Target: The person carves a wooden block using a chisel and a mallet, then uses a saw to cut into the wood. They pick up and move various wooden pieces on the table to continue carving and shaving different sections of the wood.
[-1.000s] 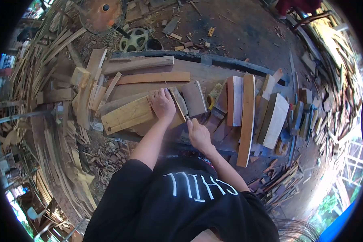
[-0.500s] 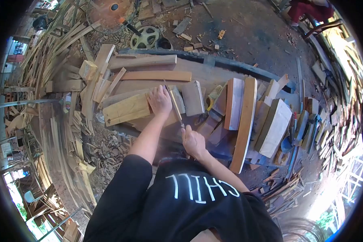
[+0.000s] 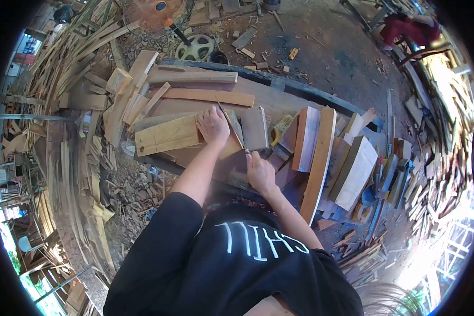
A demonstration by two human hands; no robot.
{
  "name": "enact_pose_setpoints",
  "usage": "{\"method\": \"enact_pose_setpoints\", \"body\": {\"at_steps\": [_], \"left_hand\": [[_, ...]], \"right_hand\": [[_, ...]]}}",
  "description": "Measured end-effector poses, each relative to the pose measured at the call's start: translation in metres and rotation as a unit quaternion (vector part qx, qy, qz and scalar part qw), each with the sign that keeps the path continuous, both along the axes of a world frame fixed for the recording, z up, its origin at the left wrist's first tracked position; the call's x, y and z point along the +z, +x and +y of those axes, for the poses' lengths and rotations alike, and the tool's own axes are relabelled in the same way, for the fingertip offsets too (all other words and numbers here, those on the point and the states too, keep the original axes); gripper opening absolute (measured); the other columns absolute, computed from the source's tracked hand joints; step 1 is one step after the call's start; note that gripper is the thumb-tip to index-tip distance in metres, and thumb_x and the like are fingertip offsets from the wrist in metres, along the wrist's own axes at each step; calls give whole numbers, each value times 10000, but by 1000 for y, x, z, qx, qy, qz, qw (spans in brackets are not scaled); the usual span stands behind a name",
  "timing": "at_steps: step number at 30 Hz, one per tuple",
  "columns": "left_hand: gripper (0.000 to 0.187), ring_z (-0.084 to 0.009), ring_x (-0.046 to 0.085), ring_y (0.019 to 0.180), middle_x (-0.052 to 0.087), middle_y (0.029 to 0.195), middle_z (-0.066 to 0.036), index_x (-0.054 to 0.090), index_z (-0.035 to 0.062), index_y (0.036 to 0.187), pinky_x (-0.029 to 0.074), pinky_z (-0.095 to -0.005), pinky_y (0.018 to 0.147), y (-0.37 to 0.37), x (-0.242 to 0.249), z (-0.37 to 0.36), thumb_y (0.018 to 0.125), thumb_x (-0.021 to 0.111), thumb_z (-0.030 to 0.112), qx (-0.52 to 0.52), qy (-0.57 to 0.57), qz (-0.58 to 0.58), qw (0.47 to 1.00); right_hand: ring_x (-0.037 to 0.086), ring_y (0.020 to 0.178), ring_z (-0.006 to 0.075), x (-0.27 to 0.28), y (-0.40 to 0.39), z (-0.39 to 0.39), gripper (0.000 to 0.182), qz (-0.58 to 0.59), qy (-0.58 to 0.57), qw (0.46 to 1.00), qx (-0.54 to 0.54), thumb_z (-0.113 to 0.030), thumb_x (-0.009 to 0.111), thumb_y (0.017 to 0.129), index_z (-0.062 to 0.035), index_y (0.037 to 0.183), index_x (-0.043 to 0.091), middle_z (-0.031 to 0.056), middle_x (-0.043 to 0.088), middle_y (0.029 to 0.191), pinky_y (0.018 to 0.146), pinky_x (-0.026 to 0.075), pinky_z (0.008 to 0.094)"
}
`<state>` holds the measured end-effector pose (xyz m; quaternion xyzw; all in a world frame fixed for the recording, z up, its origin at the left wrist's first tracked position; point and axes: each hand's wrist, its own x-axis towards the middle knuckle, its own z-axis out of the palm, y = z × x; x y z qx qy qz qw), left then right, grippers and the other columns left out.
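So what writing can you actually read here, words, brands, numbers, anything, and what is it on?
"CHILL", in white letters, upside down in this view, on the black shirt.
The blue strip at the right has fine marks, too small to read.
The pale, wrapper-like scrap at the left may have print, too blurred to read.
I can make out no brand or number.

The workbench (image 3: 262, 94) carries a yellowish board (image 3: 168, 138), an orange-brown strip (image 3: 210, 96) and wooden blocks (image 3: 255, 129).
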<state>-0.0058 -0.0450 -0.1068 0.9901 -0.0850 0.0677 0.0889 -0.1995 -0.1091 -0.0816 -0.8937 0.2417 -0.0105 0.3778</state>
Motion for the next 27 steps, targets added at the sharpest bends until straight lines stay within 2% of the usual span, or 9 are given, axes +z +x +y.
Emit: {"method": "enact_pose_setpoints", "body": {"at_steps": [3,6,8,11,13,16,20,23,27], "left_hand": [[252,-337,535,1065,624,1031,-128,598,88,957,401,-489,917,-2,2,0,958,459,297,0,-21,-5,1000],[250,-333,536,1067,616,1046,-133,588,86,967,398,-485,927,-2,5,0,964,455,298,3,-31,7,999],[255,-341,534,1066,603,1060,-136,580,85,983,396,-490,931,-2,5,1,969,450,303,3,-27,19,999],[259,-359,531,1060,580,1082,-144,566,85,1012,393,-503,932,-2,7,2,978,440,309,7,-45,26,999],[259,-368,530,1056,568,1088,-150,560,87,1024,392,-511,929,-2,5,0,980,436,310,15,-72,17,997],[266,-363,532,1009,564,1019,-155,546,86,968,392,-503,909,-1,3,1,992,428,323,15,-95,-29,995],[242,-372,530,1041,567,1044,-157,554,97,990,396,-519,912,-3,-2,0,987,439,310,1,-87,-27,996],[230,-391,529,1076,578,1058,-157,569,103,1008,393,-537,943,-1,2,4,981,448,297,2,-91,10,996],[220,-389,522,1096,584,1060,-157,570,107,1007,389,-530,958,1,4,0,979,454,292,4,-90,6,996]], "right_hand": [[631,661,423,8,-3,-6,296,-49,-45,998,0,-312,437,1012,-46,897,494,194,617,767,579,508,525],[641,652,407,16,5,-8,206,-38,-80,996,-7,-248,459,993,-48,946,476,176,592,788,568,517,507],[656,625,374,8,5,-9,138,7,-124,991,45,-178,481,958,-55,1014,453,154,593,785,534,530,474],[666,597,336,-6,6,9,161,20,-173,982,77,-122,493,921,-64,1060,437,142,607,781,499,536,445],[666,581,323,-4,6,14,152,45,-180,979,81,-157,498,943,-64,1057,455,135,617,766,492,542,429],[671,596,324,5,-10,18,157,8,-154,987,36,-230,515,969,-79,945,483,147,624,748,512,547,438],[657,601,374,-3,29,12,155,15,-160,984,72,-211,485,974,-59,980,459,186,651,770,509,533,463],[675,621,356,5,41,8,159,47,-166,983,68,-208,466,974,-57,928,453,179,643,747,534,553,449],[677,615,347,14,4,11,137,67,-155,983,71,-187,467,970,-59,924,457,182,647,742,518,552,438]]}}
